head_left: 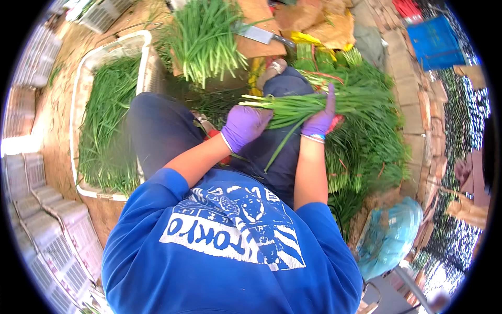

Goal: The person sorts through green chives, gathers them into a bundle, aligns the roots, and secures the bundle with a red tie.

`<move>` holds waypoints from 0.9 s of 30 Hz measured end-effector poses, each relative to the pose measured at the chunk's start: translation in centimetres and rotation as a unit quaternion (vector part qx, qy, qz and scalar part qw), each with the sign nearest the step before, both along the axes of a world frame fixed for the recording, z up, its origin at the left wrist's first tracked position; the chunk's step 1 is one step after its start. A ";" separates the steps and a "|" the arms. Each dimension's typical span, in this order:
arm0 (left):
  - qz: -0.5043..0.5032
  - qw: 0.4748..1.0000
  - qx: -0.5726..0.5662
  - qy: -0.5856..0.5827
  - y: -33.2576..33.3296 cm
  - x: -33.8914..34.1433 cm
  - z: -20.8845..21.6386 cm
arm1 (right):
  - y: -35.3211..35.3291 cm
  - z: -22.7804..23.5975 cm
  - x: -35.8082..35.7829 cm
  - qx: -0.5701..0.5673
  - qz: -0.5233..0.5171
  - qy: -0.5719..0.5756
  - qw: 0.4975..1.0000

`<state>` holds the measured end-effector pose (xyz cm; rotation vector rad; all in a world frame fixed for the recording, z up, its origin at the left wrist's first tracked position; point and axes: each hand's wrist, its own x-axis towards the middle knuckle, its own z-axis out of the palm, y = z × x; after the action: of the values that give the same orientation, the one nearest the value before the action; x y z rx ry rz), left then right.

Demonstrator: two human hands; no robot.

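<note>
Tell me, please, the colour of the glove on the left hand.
The glove is purple; it shows best in the head view.

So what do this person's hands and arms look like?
The left hand and right hand wear snug purple gloves, with whitish edging at the wrists. Blue sleeves end around the elbows, leaving the forearms bare; no cables show.

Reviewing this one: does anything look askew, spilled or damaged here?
Only minor things. One long leaf droops from the green bundle between the left hand and right hand, out of line with the rest. The knife's handle appears to overhang the board. No obvious damage.
</note>
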<state>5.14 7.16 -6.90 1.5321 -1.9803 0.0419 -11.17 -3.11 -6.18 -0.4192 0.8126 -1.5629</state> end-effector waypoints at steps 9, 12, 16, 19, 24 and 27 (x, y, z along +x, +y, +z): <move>-0.053 0.794 0.451 0.404 4.0 11.1 4.0 | -0.1 -0.2 -1.8 0.050 0.045 0.045 0.997; -0.047 0.883 0.447 -0.135 3.1 15.3 5.5 | -0.6 -0.7 -1.7 0.031 0.010 0.042 0.999; -0.090 0.709 0.534 0.453 -2.0 21.7 7.3 | -0.1 1.0 -0.1 0.013 0.031 0.046 0.998; 0.255 0.742 0.392 0.480 -8.0 27.4 2.5 | 0.2 2.5 1.4 0.019 0.053 0.046 0.997; 0.372 0.680 0.261 0.576 -16.2 31.6 -4.7 | -0.3 2.2 2.1 0.008 0.069 -0.017 0.997; 0.376 0.700 0.317 0.519 -18.8 32.4 -5.8 | -0.5 2.1 1.9 0.003 0.068 -0.030 0.997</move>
<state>37.51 -11.66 -12.71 1.9968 -0.3759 -1.0285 -9.27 -3.60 -4.09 -0.4131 0.7273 -1.4398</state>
